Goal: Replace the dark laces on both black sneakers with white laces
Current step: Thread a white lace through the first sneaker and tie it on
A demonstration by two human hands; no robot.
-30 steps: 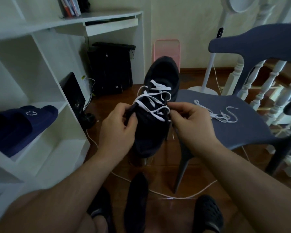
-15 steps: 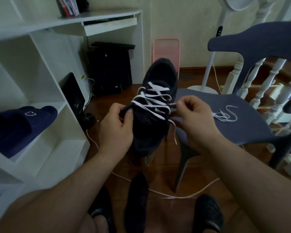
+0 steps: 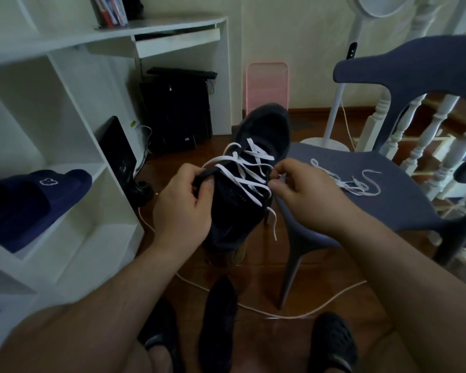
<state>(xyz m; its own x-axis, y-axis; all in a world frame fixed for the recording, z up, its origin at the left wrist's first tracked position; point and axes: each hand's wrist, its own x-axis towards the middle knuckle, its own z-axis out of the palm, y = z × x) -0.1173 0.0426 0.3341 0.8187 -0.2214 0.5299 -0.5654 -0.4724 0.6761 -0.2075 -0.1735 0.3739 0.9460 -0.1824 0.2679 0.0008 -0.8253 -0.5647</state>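
**Two hands on one sneaker, lacing in white**

One blue chair [image 3: 382,200] fills my 3 o'clock side, its seat carrying a loose white lace [image 3: 355,183]. At 12 o'clock I hold the black sneaker [image 3: 253,168] up, toe pointing away. My left hand [image 3: 183,211] curls round its 9 o'clock edge, thumb and fingers clamped on the collar. My right hand [image 3: 304,192] pinches the white lace [image 3: 242,170] at the sneaker's 3 o'clock eyelets; its free end dangles below. Another black sneaker [image 3: 217,327] lies on the floor at 6 o'clock.
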